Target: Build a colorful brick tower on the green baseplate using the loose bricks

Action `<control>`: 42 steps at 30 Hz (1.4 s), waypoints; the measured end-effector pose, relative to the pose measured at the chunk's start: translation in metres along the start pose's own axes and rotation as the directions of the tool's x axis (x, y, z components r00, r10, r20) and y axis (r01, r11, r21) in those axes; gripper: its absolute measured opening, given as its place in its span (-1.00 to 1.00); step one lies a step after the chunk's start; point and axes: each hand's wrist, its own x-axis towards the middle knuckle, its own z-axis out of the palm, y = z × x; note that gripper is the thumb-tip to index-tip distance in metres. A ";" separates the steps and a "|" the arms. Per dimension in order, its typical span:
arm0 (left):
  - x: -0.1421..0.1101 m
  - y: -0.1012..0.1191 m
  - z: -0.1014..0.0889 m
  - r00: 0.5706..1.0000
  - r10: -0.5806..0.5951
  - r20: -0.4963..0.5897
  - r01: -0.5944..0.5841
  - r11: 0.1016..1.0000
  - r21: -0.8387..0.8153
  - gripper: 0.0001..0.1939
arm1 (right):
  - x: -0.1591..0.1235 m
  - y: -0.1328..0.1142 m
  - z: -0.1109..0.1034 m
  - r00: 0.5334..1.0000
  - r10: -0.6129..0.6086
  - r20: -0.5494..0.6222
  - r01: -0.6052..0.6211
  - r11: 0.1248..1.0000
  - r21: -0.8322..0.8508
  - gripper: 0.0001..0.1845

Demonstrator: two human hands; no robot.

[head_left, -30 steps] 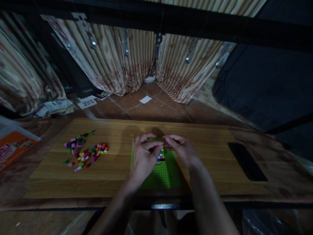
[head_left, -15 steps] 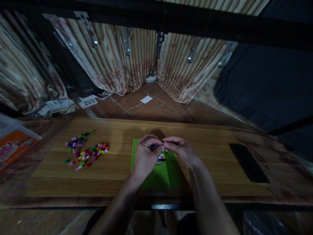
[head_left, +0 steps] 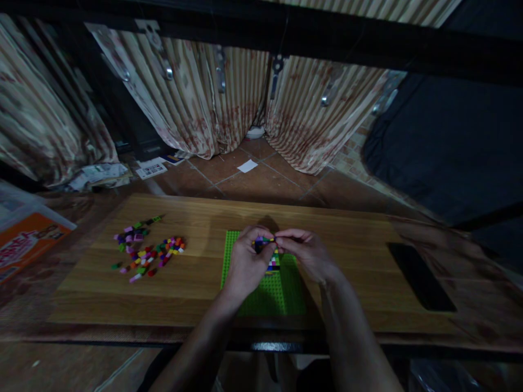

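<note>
A green studded baseplate (head_left: 261,302) lies on the wooden board in front of me. On it stands a small build of multicoloured toy bricks (head_left: 273,264), partly covered by my fingers. My left hand (head_left: 250,262) curls around the build's far left side, thumb and fingers closed on the bricks. From the right, my right hand (head_left: 307,251) meets it with thumb and forefinger pinched at a tiny dark brick at the build's top edge. The fingertips hide most of that brick. Both hands nearly touch above the plate.
Loose colourful bricks (head_left: 141,256) are scattered on the left of the wooden board (head_left: 196,294). A black phone-like slab (head_left: 420,276) lies at the right end. An orange-labelled plastic container (head_left: 30,237) stands at far left. Striped curtains (head_left: 241,103) hang beyond the board.
The view has shifted slightly, moving the scene a little to the right. My fingertips have parted a bit, so more of the coloured bricks between them shows.
</note>
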 end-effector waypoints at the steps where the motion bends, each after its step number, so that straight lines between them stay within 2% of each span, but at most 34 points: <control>1: 0.000 0.000 0.000 1.000 -0.003 0.003 0.003 1.000 -0.005 -0.90 | 0.000 0.000 0.000 1.000 -0.009 -0.006 0.009 1.000 -0.016 -0.74; 11: 0.000 0.002 0.000 1.000 -0.006 -0.005 0.005 0.999 -0.050 -0.90 | -0.001 0.004 0.000 0.998 -0.052 -0.020 0.051 0.997 -0.049 -0.73; 17: 0.000 0.002 0.000 1.000 -0.012 -0.012 0.012 0.999 -0.046 -0.93 | 0.000 0.006 -0.002 1.000 -0.024 0.004 0.024 1.000 -0.008 -0.76; 22: -0.001 0.001 0.000 1.000 -0.011 0.002 0.011 0.999 -0.040 -0.93 | 0.000 0.005 -0.001 0.999 -0.047 -0.011 0.046 0.998 -0.040 -0.80; 30: 0.000 0.004 0.001 0.999 -0.029 -0.020 0.027 0.997 -0.074 -0.92 | -0.001 0.006 -0.001 0.997 -0.070 -0.029 0.068 0.994 -0.083 -0.75; 35: 0.001 0.005 0.002 0.997 -0.070 -0.028 0.067 0.994 -0.080 -0.94 | 0.000 0.008 -0.002 0.996 -0.083 -0.024 0.081 0.994 -0.068 -0.77; 42: 0.001 0.000 0.000 0.999 -0.039 -0.026 0.036 0.994 -0.101 -0.94 | 0.000 0.016 -0.002 0.996 -0.079 -0.036 0.078 0.997 -0.021 -0.77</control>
